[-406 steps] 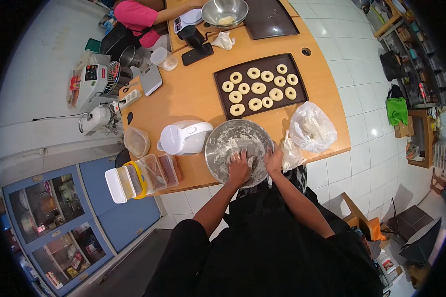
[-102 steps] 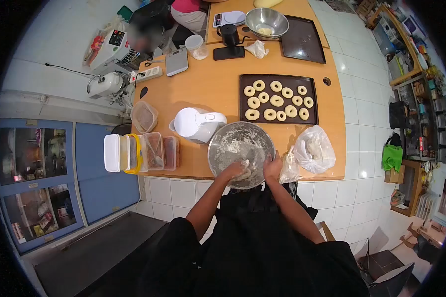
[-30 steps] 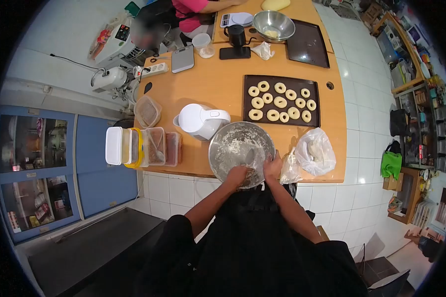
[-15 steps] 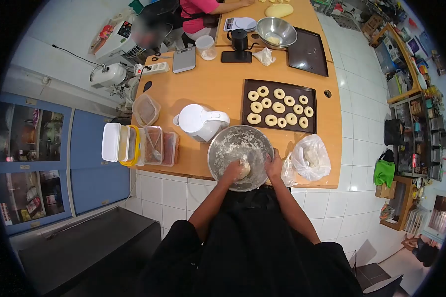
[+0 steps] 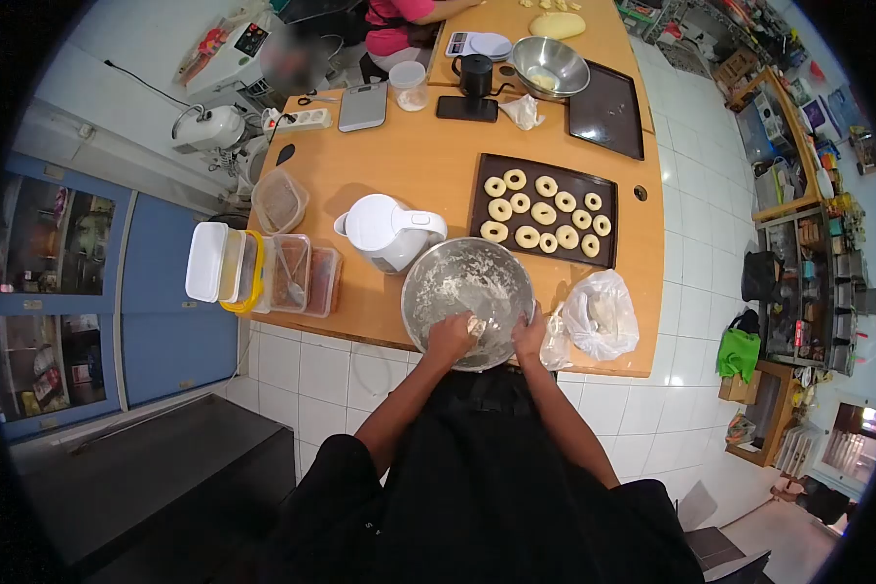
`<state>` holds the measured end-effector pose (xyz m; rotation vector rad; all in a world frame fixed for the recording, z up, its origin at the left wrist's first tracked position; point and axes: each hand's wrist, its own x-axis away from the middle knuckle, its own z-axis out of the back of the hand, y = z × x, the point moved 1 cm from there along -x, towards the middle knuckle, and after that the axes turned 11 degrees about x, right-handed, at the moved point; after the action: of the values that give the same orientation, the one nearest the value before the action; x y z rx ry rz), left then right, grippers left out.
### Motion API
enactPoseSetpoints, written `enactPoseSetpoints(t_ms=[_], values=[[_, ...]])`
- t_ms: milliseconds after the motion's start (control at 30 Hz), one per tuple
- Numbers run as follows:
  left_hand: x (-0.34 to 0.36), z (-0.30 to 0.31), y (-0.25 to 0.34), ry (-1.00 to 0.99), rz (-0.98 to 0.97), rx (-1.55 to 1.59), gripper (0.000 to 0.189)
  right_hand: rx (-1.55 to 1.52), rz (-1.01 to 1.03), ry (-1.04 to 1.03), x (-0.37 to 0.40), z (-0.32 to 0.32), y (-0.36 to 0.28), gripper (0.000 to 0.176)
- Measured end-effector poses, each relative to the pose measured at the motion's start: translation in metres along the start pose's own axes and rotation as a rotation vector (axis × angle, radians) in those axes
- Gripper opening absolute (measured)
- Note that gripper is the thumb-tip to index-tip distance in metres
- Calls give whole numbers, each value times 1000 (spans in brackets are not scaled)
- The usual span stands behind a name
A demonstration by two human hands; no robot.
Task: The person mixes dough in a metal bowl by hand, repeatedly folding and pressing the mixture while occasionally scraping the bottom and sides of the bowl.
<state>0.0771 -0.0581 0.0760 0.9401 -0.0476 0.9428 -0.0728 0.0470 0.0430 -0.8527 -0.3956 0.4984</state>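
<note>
A large steel mixing bowl [image 5: 462, 277] stands at the table's near edge, its inner wall smeared with flour and dough. Inside it, my left hand [image 5: 451, 338] is closed around dough [image 5: 475, 327], mostly covered by the fingers. My right hand [image 5: 529, 336] grips the bowl's right rim. Just right of that hand lie a small plastic bag [image 5: 555, 343] and a bigger white plastic bag [image 5: 602, 316] with pale contents. Beyond the bowl, a dark baking tray [image 5: 599, 175] carries several dough rings [image 5: 543, 213].
A white electric kettle [image 5: 380, 229] sits close behind the bowl. Several plastic containers [image 5: 287, 277] line the left edge. Farther off are a grey scale [image 5: 362, 107], black kettle [image 5: 474, 73], steel bowl [image 5: 552, 63] and second tray [image 5: 608, 112]. Another person [image 5: 389, 39] works at the far side.
The dough in my left hand is more covered by the fingers than before. My right hand stays on the rim. The whole view has shifted slightly.
</note>
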Motion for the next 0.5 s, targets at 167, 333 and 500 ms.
enactPoseSetpoints(t_ms=[167,333,500], values=[[-2,31,17,136,-44,-97,39,12,27,-93,-13,5,-5,41],[-16,29,-4,-23,55,-153,38,13,89,111,-3,-1,3,40],[-6,11,-21,-144,-54,-240,36,-69,-67,85,22,-12,20,38]])
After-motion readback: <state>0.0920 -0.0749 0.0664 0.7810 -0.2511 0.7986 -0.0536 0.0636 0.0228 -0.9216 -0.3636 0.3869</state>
